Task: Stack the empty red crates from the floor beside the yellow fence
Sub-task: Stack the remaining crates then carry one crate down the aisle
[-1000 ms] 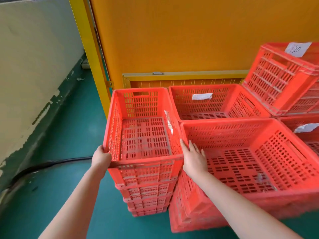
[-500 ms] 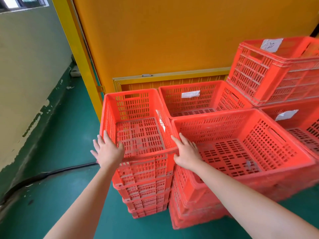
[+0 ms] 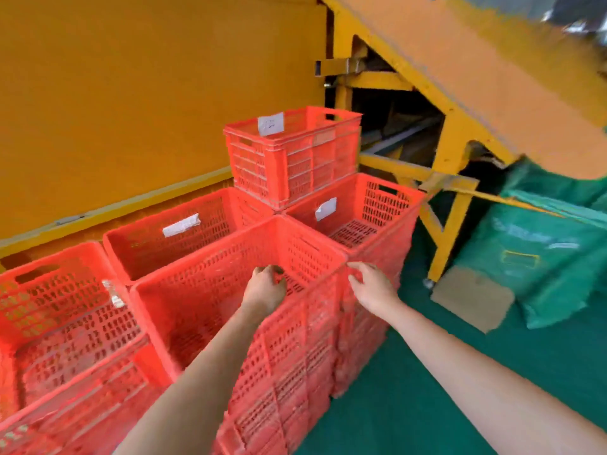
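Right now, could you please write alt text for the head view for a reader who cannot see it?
A person's left hand hangs over the nearest red crate while the right hand is at its corner rim. More red crates stand along an orange panel; blur hides any grip.

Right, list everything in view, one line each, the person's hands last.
red crates: five open tops in view, red, in nested stacks on the floor by the orange wall; one stands higher at the back.
paper labels: three clear ones, white, on the back crates.
orange wall: one, orange, behind the stacks.
yellow frame: one, yellow, right of the stacks.
sloped panel: one, orange, above the frame.
bags: count unclear, green, on the floor at the right.
cardboard piece: one, brown, by the frame's foot.
floor: green.
left hand: inside the near centre crate, fingers curled, grip unclear.
right hand: at that crate's right corner, grip unclear.
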